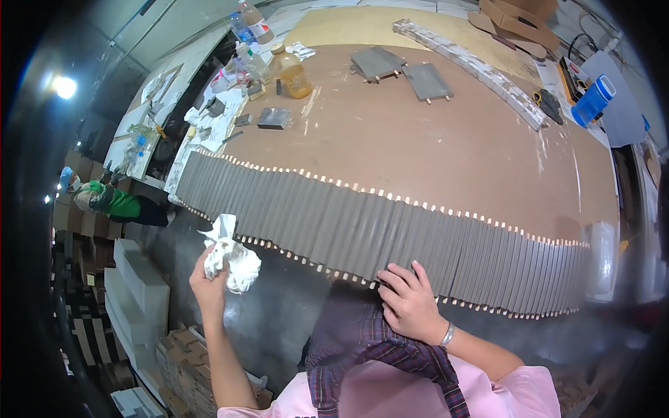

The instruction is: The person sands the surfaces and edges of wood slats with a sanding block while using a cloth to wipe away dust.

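Observation:
My left hand (208, 276) is closed round a crumpled white cloth (240, 266), held off the front edge of the table over the floor. A long row of narrow grey strips (313, 216) lies side by side along the near edge of the table, with pale tabs sticking out at both ends of the strips. On the near side of that row, right of its middle, rests my right hand (412, 304). Its fingers are spread and touch the strips, and it holds nothing.
Two grey plates (426, 81) and a paint-marked bar (474, 73) lie on the brown tabletop (488, 160). Bottles, including one with amber liquid (294, 76), stand at the far left near a dark block (274, 118). A blue bottle (592, 101) stands far right. Another person (115, 198) is at the left.

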A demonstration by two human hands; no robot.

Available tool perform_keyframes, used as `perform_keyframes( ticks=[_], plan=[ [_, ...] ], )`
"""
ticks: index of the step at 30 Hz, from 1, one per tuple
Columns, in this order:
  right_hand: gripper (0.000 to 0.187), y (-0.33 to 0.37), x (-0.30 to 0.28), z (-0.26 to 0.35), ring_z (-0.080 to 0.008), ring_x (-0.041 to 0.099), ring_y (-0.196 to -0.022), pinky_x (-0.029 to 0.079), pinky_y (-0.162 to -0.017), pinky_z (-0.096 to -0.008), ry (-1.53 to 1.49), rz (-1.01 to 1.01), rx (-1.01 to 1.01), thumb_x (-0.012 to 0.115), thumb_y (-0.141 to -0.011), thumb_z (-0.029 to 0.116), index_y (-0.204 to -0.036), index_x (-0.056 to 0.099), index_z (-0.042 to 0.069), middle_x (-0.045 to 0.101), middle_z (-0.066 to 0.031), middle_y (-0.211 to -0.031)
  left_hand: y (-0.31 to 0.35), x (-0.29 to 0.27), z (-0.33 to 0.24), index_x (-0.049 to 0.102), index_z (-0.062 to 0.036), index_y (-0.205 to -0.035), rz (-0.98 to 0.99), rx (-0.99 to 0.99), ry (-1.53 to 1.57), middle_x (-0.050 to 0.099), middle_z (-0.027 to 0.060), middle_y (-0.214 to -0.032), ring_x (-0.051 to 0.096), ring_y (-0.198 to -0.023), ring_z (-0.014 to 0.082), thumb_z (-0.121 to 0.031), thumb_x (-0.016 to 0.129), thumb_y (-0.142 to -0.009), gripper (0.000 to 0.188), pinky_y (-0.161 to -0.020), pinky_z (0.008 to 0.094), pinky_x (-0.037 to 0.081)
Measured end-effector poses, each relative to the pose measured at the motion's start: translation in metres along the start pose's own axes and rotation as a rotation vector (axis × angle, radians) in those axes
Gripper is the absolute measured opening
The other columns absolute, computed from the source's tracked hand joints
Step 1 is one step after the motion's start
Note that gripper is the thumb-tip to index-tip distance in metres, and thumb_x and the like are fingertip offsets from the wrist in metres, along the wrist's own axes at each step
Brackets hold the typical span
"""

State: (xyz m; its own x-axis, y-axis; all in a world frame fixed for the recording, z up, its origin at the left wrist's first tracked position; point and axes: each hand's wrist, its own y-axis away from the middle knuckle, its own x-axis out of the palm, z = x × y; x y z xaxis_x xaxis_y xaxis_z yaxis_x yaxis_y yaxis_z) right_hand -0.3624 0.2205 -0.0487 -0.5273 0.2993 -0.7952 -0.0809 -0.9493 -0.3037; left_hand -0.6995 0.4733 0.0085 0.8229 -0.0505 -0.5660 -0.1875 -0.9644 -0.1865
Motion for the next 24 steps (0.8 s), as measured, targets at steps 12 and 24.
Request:
perform_keyframes(
  ticks=[12, 24],
  plan=[
    [0.022, -0.016, -0.023, 0.032, -0.0335, 0.06, -0.122, 0.045, -0.107, -0.0514, -0.207, -0.069, 0.112, 0.075, -0.077, 0.006, -0.099, 0.071, 0.005, 0.065, -0.0127, -0.123, -0.038, 0.052, -0.125, 0.068, -0.0046, -0.132, 0.146, 0.492, -0.107, 0.068, 0.0142, -0.133, 0.067, -0.118, 0.0263, 0.0, 0.079, -0.079, 0.054, -0.107, 0.043, 0.046],
    [0.01, -0.075, -0.185, 0.163, -0.0279, 0.075, -0.074, 0.065, -0.067, -0.041, -0.747, -0.255, -0.394, 0.071, -0.094, 0.003, -0.088, 0.08, 0.0, 0.073, -0.0167, -0.08, -0.021, -0.096, -0.232, 0.071, 0.0033, -0.117, -0.346, 1.438, 0.222, 0.071, 0.021, -0.118, 0.063, -0.119, 0.0399, -0.021, 0.07, -0.089, 0.037, -0.109, 0.0528, 0.045]
  ],
)
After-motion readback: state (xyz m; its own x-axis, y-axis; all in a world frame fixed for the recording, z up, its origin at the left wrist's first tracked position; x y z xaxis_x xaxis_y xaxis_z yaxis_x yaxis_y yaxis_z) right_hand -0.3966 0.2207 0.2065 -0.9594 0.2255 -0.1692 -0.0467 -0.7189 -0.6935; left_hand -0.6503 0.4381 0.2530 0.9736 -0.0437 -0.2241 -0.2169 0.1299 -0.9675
